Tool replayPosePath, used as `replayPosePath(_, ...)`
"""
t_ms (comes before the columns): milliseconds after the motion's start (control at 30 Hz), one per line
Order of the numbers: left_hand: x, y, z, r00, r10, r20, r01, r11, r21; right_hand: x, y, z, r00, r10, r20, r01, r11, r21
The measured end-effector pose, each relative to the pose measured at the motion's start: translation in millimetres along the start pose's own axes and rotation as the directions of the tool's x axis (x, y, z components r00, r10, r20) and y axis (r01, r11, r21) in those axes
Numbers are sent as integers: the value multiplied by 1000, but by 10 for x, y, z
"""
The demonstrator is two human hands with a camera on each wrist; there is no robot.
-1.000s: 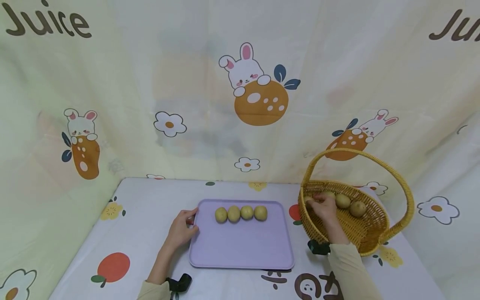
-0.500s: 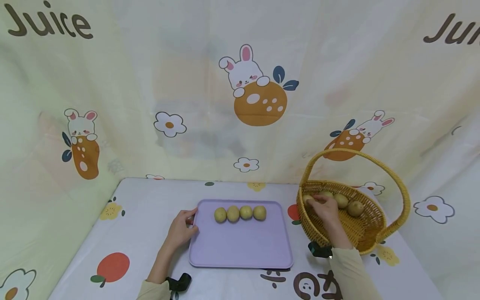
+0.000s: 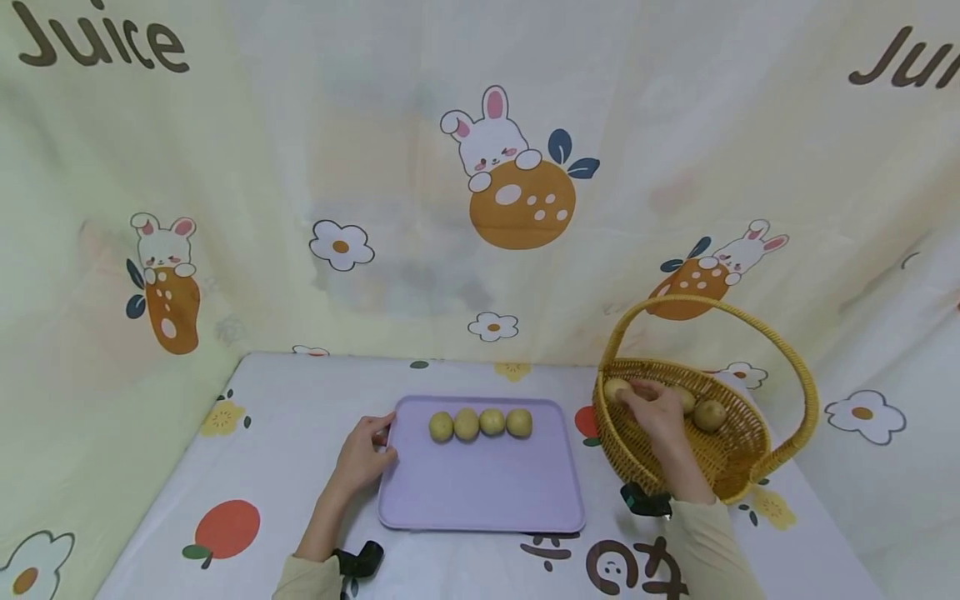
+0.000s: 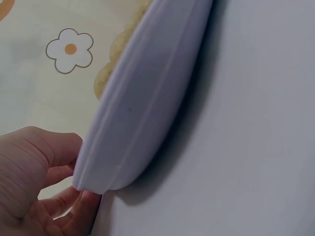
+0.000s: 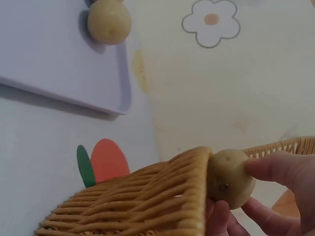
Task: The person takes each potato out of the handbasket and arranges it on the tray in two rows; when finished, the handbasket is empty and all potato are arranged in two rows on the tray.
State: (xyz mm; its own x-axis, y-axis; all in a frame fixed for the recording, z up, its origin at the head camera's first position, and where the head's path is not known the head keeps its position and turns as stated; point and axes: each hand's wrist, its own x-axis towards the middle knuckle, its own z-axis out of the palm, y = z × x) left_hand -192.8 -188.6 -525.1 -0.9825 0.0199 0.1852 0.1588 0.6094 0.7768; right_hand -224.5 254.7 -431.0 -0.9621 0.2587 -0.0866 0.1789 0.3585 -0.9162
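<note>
While four potatoes (image 3: 467, 425) sit lined up on the tray (image 3: 480, 492), the head view shows at least two potatoes (image 3: 708, 415) left in the basket (image 3: 618, 450). Left wrist view: the left hand (image 4: 24, 169) holds the tray's edge. Right wrist view: the right hand (image 5: 295, 182) pinches another potato (image 5: 229, 178) at the basket's rim, not yet across.

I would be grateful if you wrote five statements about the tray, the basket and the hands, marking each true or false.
1. Four potatoes lie in a row on the tray. True.
2. The right hand holds a potato at the basket. True.
3. The left hand holds the basket's handle. False: it holds the tray's left edge.
4. The tray is round. False: it is rectangular, with rounded corners.
5. The basket has no other potatoes. False: at least two more potatoes show inside.
</note>
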Motion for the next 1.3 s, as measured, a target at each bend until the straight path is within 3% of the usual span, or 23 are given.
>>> replayPosePath(333,-5,15,1,1000,-27,6,27,1000,2,-83,-129,121,998,-68,6,68,998,8)
replayPosePath(600,3,24,-5,1000,-14,5,14,1000,-3,-171,-189,317,996,-90,29,89,996,17)
replayPosePath(900,-6,14,-1,1000,-26,3,26,1000,-2,-235,-224,557,991,-124,49,127,990,-64)
replayPosePath(1300,-1,7,-7,1000,-15,4,15,1000,-13,-331,-184,915,975,-204,88,207,978,-21)
